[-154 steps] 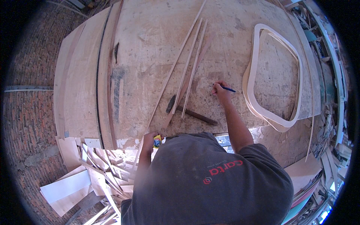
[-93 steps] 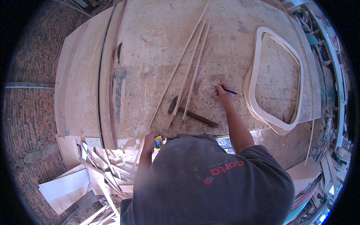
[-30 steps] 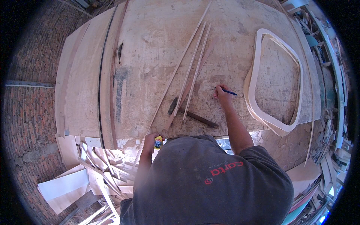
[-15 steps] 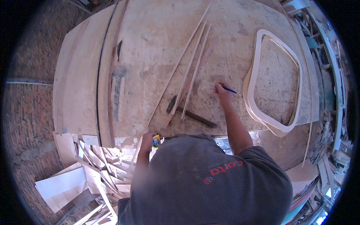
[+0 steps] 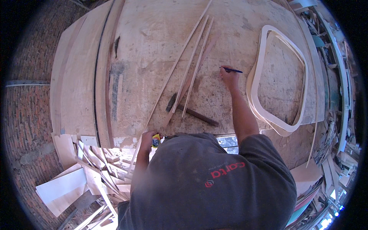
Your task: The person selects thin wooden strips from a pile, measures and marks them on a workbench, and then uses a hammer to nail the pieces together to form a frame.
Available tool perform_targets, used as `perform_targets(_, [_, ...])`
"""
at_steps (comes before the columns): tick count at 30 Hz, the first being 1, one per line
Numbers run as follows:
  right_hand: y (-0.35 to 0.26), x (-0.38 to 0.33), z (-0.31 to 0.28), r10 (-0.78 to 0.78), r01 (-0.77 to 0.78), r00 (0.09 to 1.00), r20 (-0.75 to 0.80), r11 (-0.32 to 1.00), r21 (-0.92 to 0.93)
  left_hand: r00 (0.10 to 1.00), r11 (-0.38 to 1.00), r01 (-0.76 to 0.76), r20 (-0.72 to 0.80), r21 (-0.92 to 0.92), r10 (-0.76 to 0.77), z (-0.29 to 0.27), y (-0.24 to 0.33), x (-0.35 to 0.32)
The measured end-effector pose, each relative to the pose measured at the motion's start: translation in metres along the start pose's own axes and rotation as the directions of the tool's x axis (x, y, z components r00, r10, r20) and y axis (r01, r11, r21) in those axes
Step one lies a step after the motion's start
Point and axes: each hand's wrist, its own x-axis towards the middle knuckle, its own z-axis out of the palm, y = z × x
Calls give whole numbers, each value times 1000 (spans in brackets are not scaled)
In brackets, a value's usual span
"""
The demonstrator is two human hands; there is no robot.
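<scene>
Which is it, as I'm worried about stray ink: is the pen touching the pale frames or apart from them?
Apart. In the head view, bare tabletop shows between the pen, held in the right hand, and the pale frames.

Head cam | I see red lettering (image 5: 231, 167) on back of dk-grey T-shirt (image 5: 214, 191), red hex. emblem (image 5: 209, 183) next to it, faint sm. line (image 5: 219, 167) alongside, illegible to me | bluish label (image 5: 155, 142) w/ light print on yellow tape meas. (image 5: 156, 137), too sm. for me to read

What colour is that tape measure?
The tape measure is mostly yellow, as the head view shows.
</scene>
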Motion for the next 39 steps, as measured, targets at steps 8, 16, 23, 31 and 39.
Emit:
perform_targets(8, [39, 15, 1, 40, -44, 998, 43, 994, 97, 1000, 999, -25, 6, 30, 24, 1, 6, -3])
perform_targets(16, [34, 14, 0, 31, -34, 998, 48, 996, 84, 999, 999, 44, 10, -18, -44, 2, 8, -3])
perform_targets(23, [35, 11, 2, 26, -30, 999, 42, 993, 116, 999, 999, 51, 7, 4, -51, 5, 14, -7])
perform_targets(31, [27, 7, 3, 43, -44, 999, 20, 998, 47, 997, 997, 75, -4, -29, -75, -1, -3, 6])
perform_targets(39, [36, 12, 2, 28, -28, 1000, 3, 998, 58, 997, 997, 72, 33, -17, -71, -3, -1, 6])
